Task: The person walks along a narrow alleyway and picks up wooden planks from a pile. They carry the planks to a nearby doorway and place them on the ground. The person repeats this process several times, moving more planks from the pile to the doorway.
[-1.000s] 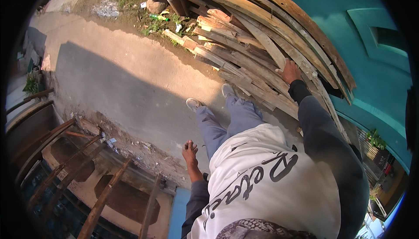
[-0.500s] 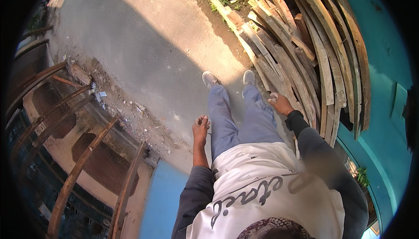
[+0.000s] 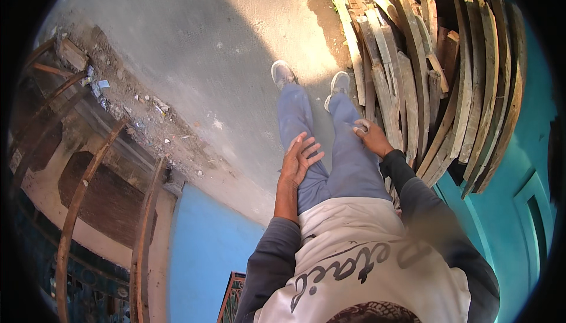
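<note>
My left hand hangs in front of my left thigh, its fingers spread and nothing in it. Curled beside my right knee is my right hand, thumb and fingers drawn together; whatever lies between them, if anything, is too small to make out. That hand is near the blue-grey trousers and just left of a big stack of wooden planks. The planks are long, weathered and roughly piled along the right side. Grey shoes stand on the pavement, one a little apart from the other.
Grey paved ground stretches ahead, partly sunlit. Rubble and litter line its left edge. Wooden poles stand at the left before a wall with dark panels. A blue surface lies near left, a teal wall at right.
My left hand has swung inward and up before my thigh, its fingers opening out. My right hand stays low by the knee. The view has turned, and the planks appear more upright.
</note>
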Motion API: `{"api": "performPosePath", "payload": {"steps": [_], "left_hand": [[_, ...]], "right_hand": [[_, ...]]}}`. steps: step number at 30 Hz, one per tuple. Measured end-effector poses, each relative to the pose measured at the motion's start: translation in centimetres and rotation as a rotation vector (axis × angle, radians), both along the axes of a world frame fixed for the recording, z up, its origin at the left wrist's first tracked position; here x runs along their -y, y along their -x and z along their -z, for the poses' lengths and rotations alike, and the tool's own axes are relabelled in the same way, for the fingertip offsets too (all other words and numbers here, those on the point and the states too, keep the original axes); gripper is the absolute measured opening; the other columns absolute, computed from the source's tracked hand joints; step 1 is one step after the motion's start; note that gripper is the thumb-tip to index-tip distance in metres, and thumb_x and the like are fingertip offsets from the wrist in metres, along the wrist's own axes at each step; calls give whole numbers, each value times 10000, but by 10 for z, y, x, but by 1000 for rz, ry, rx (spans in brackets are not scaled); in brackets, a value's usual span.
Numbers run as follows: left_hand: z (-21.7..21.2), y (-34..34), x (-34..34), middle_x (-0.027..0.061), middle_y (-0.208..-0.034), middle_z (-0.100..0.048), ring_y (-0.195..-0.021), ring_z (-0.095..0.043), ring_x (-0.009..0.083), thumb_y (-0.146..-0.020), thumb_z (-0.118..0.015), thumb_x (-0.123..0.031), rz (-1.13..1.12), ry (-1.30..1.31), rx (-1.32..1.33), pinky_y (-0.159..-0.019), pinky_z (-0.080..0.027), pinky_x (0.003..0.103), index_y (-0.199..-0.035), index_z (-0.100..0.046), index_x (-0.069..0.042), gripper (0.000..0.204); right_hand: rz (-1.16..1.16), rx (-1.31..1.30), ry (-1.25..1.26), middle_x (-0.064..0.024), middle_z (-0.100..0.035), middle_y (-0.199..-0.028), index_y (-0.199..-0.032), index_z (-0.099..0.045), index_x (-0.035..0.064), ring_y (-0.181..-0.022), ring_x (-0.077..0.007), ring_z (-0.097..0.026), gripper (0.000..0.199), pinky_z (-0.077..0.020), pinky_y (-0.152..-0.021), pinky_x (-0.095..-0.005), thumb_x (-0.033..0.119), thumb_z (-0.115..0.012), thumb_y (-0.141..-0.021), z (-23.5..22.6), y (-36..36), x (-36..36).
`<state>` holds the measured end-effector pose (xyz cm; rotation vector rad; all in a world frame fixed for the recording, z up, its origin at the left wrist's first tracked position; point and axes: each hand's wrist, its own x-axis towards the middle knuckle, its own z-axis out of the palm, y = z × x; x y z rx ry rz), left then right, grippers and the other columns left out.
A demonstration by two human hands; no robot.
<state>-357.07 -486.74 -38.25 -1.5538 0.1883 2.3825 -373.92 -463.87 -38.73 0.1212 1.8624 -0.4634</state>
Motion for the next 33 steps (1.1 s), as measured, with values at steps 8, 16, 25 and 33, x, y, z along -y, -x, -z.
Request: {"api": "performPosePath", "payload": {"steps": [8,16,25,33], "left_hand": [[14,-6,25,294,-1397,-349,-1246,-476,380,-986,-530,-388,-75,-39,-35,-987,-492,554,-1438,-275,33,668],[12,-15,76,290,-1426,-317,-1311,-408,385,-989,-524,-383,-109,116,54,-1008,-481,548,-1459,-254,20,675],[16,-17,77,253,-1364,-425,-1208,-505,332,-994,-518,-312,146,263,283,-954,-541,448,-1412,-345,65,589],[12,-13,92,220,-1266,-523,-1089,-585,301,-960,-592,-305,349,414,269,-875,-561,379,-1349,-414,49,556]], "right_hand": [[-37,-64,-8,-219,-662,-1120,-1226,-608,21,-1067,-322,-633,458,-476,-922,-366,342,-627,-899,4,-8,2],[-78,-50,52,-233,-669,-1081,-1222,-611,29,-1031,-331,-644,452,-481,-902,-373,344,-617,-898,11,0,62],[-24,-79,78,-216,-654,-1134,-1214,-607,8,-1059,-339,-626,456,-468,-924,-379,345,-599,-908,-5,14,54],[24,-173,112,-231,-640,-1158,-1176,-622,-12,-1099,-376,-596,453,-449,-948,-405,355,-584,-914,-11,26,37]]}}
